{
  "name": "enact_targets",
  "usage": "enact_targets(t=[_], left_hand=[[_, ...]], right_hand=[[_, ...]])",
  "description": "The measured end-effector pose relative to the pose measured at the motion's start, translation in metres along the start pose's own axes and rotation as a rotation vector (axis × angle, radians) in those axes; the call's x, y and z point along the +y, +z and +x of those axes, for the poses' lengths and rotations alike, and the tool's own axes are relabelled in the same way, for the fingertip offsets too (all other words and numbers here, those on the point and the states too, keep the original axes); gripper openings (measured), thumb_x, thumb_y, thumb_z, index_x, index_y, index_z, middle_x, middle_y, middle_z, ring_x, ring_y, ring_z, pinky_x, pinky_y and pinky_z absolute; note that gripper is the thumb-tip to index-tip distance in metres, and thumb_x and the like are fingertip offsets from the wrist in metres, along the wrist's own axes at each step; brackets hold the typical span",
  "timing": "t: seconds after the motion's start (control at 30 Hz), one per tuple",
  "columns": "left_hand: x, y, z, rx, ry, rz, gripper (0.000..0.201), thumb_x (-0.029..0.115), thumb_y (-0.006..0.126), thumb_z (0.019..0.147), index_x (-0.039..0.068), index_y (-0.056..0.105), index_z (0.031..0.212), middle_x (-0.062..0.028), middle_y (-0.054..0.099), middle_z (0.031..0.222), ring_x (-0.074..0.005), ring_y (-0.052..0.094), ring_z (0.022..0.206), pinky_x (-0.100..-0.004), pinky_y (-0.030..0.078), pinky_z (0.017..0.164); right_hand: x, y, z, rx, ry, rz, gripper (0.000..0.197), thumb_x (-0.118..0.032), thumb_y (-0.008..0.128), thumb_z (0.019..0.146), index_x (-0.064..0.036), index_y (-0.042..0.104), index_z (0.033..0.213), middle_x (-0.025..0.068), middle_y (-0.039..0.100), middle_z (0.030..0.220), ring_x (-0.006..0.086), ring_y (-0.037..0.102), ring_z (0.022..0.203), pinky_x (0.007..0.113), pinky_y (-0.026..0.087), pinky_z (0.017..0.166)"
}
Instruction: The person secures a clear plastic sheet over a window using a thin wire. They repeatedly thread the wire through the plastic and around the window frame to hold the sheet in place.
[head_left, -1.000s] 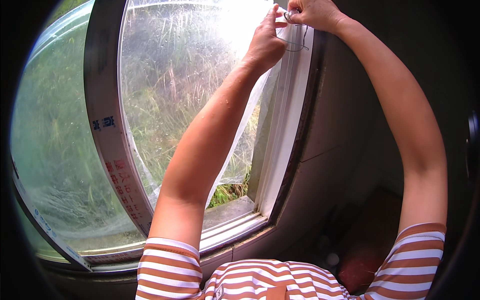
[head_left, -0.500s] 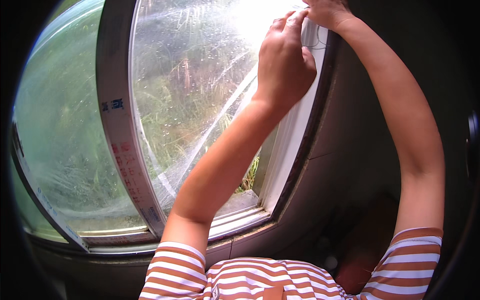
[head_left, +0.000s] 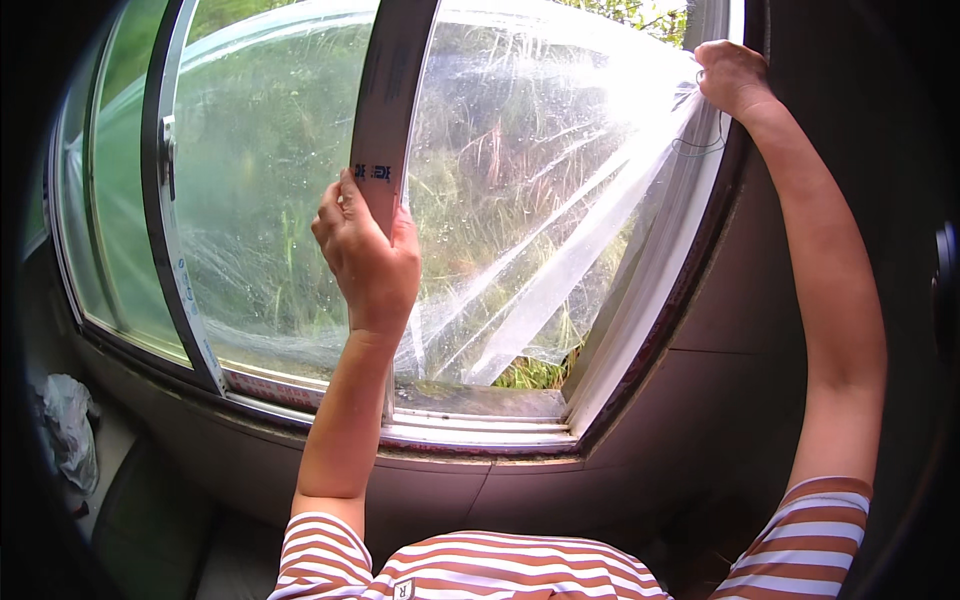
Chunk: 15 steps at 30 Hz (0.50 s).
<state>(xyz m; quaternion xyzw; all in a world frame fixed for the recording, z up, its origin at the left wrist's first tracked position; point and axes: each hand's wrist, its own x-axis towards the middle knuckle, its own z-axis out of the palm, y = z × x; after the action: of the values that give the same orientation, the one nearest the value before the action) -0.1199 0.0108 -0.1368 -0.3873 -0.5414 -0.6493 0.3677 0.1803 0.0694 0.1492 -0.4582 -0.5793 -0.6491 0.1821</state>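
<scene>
A clear plastic film (head_left: 540, 250) stretches loosely across the open window, creased in long folds. My right hand (head_left: 730, 78) is raised to the upper right of the window and pinches the film's top corner against the white frame (head_left: 650, 290). My left hand (head_left: 368, 255) is wrapped around the grey upright bar of the sliding sash (head_left: 392, 110), fingers closed on its edge. Grass and plants show through the film outside.
A second glass pane (head_left: 260, 200) with a dark frame and a latch (head_left: 166, 150) lies to the left. The sill and its tracks (head_left: 470, 425) run along the bottom. A crumpled white bag (head_left: 68, 430) lies at the lower left on a grey surface.
My left hand has left the film's top corner, come down and to the left, and taken hold of the sash bar. My right hand stays at the top corner. The view has shifted right.
</scene>
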Motion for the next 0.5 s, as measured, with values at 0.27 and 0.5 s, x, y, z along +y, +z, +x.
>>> enact_targets(t=[0.27, 0.5], left_hand=[[0.007, 0.003, -0.002, 0.028, 0.039, -0.109, 0.050, 0.007, 0.068, 0.074, -0.005, 0.053, 0.121, -0.0178, 0.054, 0.109, -0.0341, 0.050, 0.099, -0.0413, 0.040, 0.089], [0.037, 0.011, -0.019, -0.099, 0.172, -0.192, 0.056, 0.006, 0.066, 0.074, -0.008, 0.048, 0.125, -0.0172, 0.052, 0.107, -0.0337, 0.050, 0.096, -0.0402, 0.042, 0.087]], right_hand=[[0.004, 0.014, 0.003, -0.011, -0.012, -0.024, 0.015, -0.010, 0.057, 0.074, -0.0083, 0.066, 0.086, 0.0124, 0.067, 0.088, 0.0294, 0.065, 0.086, 0.040, 0.052, 0.074], [-0.003, -0.012, -0.002, -0.095, 0.008, -0.059, 0.019, -0.007, 0.060, 0.078, -0.0100, 0.069, 0.094, 0.0109, 0.069, 0.093, 0.0264, 0.067, 0.088, 0.038, 0.055, 0.076]])
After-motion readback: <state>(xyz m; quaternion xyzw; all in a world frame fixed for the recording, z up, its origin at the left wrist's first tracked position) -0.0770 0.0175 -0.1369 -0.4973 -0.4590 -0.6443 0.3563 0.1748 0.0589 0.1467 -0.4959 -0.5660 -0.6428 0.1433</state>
